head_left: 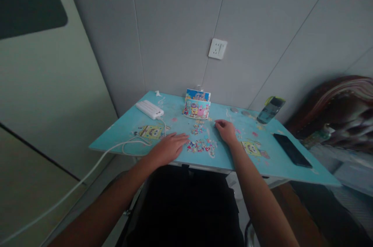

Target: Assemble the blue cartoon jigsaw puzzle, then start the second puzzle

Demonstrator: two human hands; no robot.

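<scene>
My left hand [171,148] lies flat near the front edge of the light-blue table [175,103], fingers stretched out. Its fingertips reach the left side of a spread of small colourful pieces [201,146], which look like jigsaw pieces. A second, smaller cluster of pieces [198,127] lies farther back. My right hand [226,130] rests on the table to the right of the clusters, with fingers curled; whether it holds a piece is hidden. Behind the pieces, a cartoon picture card [196,110] leans upright, with a bluer card [198,95] behind it.
A white power bank [150,109] with a white cable [105,154] sits at the left. On the right are a black phone [292,150] and a bottle [271,110]. A wall socket [218,48] is above; a brown leather seat [340,111] stands beyond the table's right edge.
</scene>
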